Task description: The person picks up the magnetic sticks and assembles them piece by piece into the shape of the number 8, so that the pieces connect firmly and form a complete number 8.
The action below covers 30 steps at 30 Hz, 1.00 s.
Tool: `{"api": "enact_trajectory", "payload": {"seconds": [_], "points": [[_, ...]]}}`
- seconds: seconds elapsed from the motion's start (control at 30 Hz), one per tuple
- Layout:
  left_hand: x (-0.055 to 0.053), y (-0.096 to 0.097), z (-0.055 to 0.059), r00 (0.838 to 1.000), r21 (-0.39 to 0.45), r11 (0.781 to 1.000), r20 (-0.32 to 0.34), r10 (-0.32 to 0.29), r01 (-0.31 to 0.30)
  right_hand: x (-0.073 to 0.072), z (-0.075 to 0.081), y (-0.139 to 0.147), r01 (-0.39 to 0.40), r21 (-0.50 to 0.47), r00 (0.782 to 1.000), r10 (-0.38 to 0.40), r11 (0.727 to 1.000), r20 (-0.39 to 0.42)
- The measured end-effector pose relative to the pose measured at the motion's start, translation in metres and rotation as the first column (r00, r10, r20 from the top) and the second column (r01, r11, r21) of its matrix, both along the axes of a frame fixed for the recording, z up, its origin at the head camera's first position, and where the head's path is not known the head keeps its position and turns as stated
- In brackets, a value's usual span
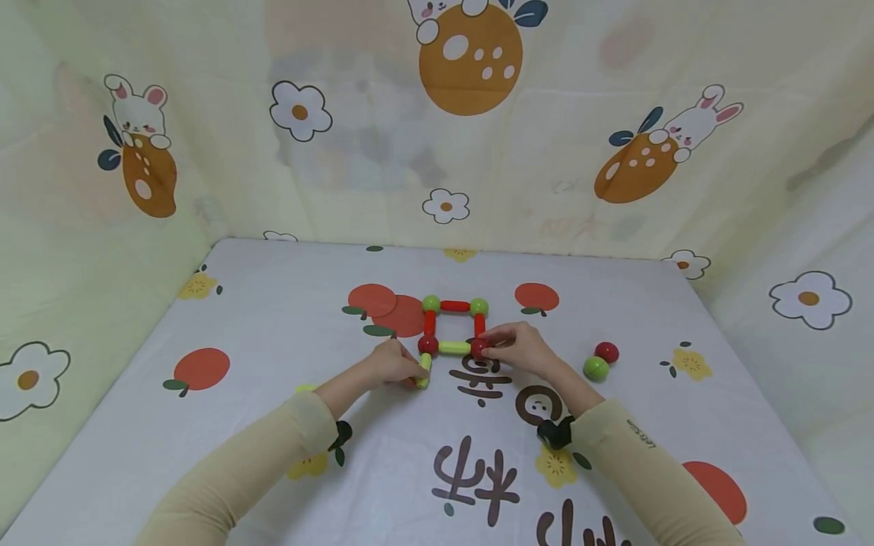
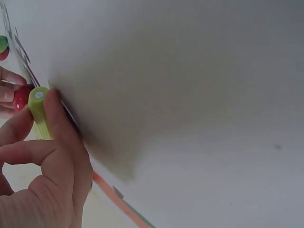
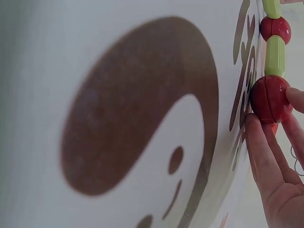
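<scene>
A square of rods and balls lies on the table, with red rods (image 1: 454, 306) on three sides and a yellow-green rod (image 1: 454, 348) along the near side. Green balls (image 1: 479, 306) form its far corners; red balls (image 1: 428, 344) form the near ones. My left hand (image 1: 394, 362) pinches a second yellow-green rod (image 2: 40, 114), which points toward me from the near-left red ball. Its end shows a pale round spot in the left wrist view. My right hand (image 1: 524, 348) holds the near-right red ball (image 3: 270, 99) between thumb and fingers.
A loose red ball (image 1: 606, 352) and a loose green ball (image 1: 596, 369) lie together right of my right hand. The tablecloth (image 1: 273, 303) carries printed fruit, flowers and lettering. Patterned curtains (image 1: 369, 167) hang behind the table and at both sides.
</scene>
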<state>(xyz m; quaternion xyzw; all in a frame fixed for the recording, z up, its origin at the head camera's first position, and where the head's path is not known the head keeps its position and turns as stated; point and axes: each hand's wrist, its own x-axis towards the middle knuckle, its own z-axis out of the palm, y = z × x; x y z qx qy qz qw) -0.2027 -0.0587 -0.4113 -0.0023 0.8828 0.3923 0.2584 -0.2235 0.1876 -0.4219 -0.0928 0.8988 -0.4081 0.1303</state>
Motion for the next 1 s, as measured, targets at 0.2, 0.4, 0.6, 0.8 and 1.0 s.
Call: {"api": "enact_trajectory", "payload": {"seconds": [0.2, 0.4, 0.6, 0.8, 1.0], "points": [[0.0011, 0.0010, 0.0015, 1.000, 0.027, 1.000, 0.005, 0.003, -0.003, -0.0001, 0.0003, 0.0005, 0.001, 0.000, 1.000, -0.001, 1.000, -0.002], [0.0012, 0.0019, -0.0002, 1.000, 0.037, 0.999, 0.011, 0.017, -0.017, -0.0007, 0.0004, 0.0007, -0.007, -0.005, 1.000, 0.007, 1.000, -0.006], [0.0007, 0.0015, -0.0033, 1.000, 0.041, 0.999, 0.007, 0.010, -0.010, -0.0001, 0.0022, 0.0022, -0.035, 0.002, 0.999, 0.035, 0.999, -0.016], [0.0007, 0.0002, -0.0043, 1.000, 0.037, 0.999, -0.015, -0.017, 0.017, -0.0015, 0.0007, 0.0045, -0.053, -0.002, 0.998, 0.053, 0.999, -0.016], [0.0037, -0.0009, -0.0037, 0.991, -0.010, 0.996, -0.093, -0.095, 0.094, -0.0022, -0.0004, 0.0049, -0.062, -0.016, 0.998, 0.061, 0.998, -0.019]]}}
